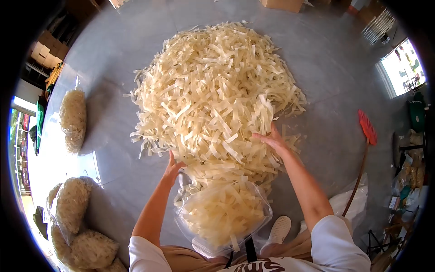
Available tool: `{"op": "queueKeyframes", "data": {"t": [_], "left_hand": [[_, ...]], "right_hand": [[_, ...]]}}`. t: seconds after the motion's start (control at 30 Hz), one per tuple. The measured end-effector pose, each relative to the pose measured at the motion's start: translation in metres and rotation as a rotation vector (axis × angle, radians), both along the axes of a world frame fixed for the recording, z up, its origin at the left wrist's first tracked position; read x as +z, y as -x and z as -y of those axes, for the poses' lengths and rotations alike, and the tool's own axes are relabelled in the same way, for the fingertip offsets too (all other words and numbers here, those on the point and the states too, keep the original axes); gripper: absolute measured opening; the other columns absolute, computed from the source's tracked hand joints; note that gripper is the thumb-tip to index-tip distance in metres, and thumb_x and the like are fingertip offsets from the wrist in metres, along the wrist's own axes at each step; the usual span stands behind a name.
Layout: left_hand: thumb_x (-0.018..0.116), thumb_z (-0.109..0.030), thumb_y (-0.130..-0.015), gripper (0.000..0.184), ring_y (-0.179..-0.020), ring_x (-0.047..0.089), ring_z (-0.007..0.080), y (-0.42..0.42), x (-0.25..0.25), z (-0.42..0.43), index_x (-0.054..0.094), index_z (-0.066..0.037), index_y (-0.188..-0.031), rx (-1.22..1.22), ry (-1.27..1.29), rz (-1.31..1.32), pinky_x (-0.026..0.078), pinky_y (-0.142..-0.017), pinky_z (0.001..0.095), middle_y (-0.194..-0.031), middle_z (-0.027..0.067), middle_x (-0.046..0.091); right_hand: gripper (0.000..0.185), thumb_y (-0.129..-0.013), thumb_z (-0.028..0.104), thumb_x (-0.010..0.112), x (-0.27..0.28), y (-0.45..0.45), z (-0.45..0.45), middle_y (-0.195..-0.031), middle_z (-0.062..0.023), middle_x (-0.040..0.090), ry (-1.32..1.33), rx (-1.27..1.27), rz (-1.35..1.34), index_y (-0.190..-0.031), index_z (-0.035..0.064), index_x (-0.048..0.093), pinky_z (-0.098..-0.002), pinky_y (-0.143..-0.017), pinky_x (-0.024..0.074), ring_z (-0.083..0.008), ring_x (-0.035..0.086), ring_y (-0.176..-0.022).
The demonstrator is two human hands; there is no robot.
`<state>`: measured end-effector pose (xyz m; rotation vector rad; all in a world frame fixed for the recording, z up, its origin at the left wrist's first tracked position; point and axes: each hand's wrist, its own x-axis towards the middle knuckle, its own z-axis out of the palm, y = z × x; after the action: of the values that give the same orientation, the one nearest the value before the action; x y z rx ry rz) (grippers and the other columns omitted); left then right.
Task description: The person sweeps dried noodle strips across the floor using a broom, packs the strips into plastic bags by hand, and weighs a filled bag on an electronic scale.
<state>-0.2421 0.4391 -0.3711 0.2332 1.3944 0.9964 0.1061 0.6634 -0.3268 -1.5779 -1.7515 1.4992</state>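
A large heap of pale yellow, flat dried strips (222, 86) covers the floor in front of me. My left hand (172, 168) is at the heap's near left edge, thumb and fingers apart. On the right side, my right hand (273, 138) touches the strips with its fingers spread. Between my forearms, close to my feet, lies a clear plastic bag (267, 211) with its mouth toward the heap. Many of the same strips are inside it, and more lie across its opening.
Filled clear bags (72, 204) are piled at the lower left, and another filled bag (73, 120) stands above them. A red-headed long-handled tool (368, 128) and white plastic sheeting (349, 204) lie on the right. Cardboard boxes (47, 50) are stacked at the far left.
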Motion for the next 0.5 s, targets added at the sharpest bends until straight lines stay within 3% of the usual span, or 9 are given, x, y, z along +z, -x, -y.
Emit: {"op": "queueKeyframes", "data": {"t": [0.03,0.13,0.27,0.33,0.37,0.47,0.5], "left_hand": [[0.077,-0.022,-0.066,0.109,-0.131,0.025,0.0270,-0.023,0.020,-0.016,0.000,-0.022,-0.144,0.034,0.003,-0.015,0.024,-0.101,0.0509,-0.146,0.0163,0.012],[0.080,-0.019,-0.064,0.111,-0.127,0.029,0.0267,-0.055,0.007,-0.038,0.004,-0.022,-0.144,-0.086,-0.097,-0.249,0.028,-0.101,0.0429,-0.144,0.0165,0.018],[0.084,-0.014,-0.058,0.112,-0.126,0.030,0.0258,-0.069,0.030,-0.043,0.012,-0.024,-0.143,-0.101,-0.196,-0.205,0.031,-0.100,0.0374,-0.141,0.0160,0.022],[0.077,0.001,-0.063,0.102,-0.118,0.041,0.0262,-0.077,0.040,-0.043,0.017,-0.024,-0.142,-0.201,-0.261,-0.229,0.036,-0.098,0.0372,-0.141,0.0126,0.025],[0.074,0.007,-0.063,0.100,-0.122,0.038,0.0255,-0.085,0.044,-0.046,0.021,-0.024,-0.141,-0.272,-0.296,-0.434,0.040,-0.094,0.0367,-0.144,0.0109,0.022],[0.071,0.011,-0.063,0.102,-0.125,0.033,0.0249,-0.102,0.059,-0.053,0.019,-0.026,-0.142,-0.313,-0.337,-0.270,0.045,-0.087,0.0353,-0.146,0.0094,0.017],[0.066,0.016,-0.063,0.102,-0.121,0.040,0.0236,-0.112,0.074,-0.054,0.015,-0.023,-0.143,-0.246,-0.273,-0.104,0.049,-0.082,0.0320,-0.144,0.0098,0.021]], "right_hand": [[0.099,-0.061,0.038,0.081,-0.001,0.002,0.008,-0.130,-0.0161,0.042,-0.005,-0.006,-0.003,-0.136,0.0034,0.027,-0.0341,-0.102,0.0318,-0.0258,0.040,-0.122],[0.095,-0.056,0.036,0.085,-0.002,0.011,0.029,-0.123,-0.0164,0.051,0.099,-0.020,-0.102,-0.130,0.0002,0.036,-0.0347,-0.098,0.0366,-0.0263,0.048,-0.115],[0.095,-0.054,0.033,0.085,0.001,0.024,0.052,-0.122,-0.0152,0.051,0.104,-0.007,-0.162,-0.129,0.0015,0.037,-0.0354,-0.100,0.0361,-0.0257,0.048,-0.115],[0.087,-0.057,0.029,0.084,0.012,0.028,0.065,-0.121,-0.0146,0.053,0.132,-0.037,-0.229,-0.128,0.0022,0.040,-0.0349,-0.098,0.0377,-0.0241,0.050,-0.113],[0.087,-0.057,0.029,0.084,0.017,0.031,0.068,-0.121,-0.0146,0.053,0.134,-0.033,-0.232,-0.128,0.0022,0.040,-0.0349,-0.098,0.0377,-0.0241,0.050,-0.113],[0.076,-0.063,0.019,0.079,0.032,0.040,0.079,-0.119,-0.0139,0.054,0.228,0.039,-0.338,-0.126,0.0028,0.042,-0.0338,-0.093,0.0417,-0.0224,0.052,-0.109],[0.070,-0.064,0.013,0.075,0.040,0.047,0.083,-0.118,-0.0133,0.054,0.258,0.039,-0.339,-0.126,0.0026,0.042,-0.0331,-0.090,0.0434,-0.0217,0.053,-0.107]]}}
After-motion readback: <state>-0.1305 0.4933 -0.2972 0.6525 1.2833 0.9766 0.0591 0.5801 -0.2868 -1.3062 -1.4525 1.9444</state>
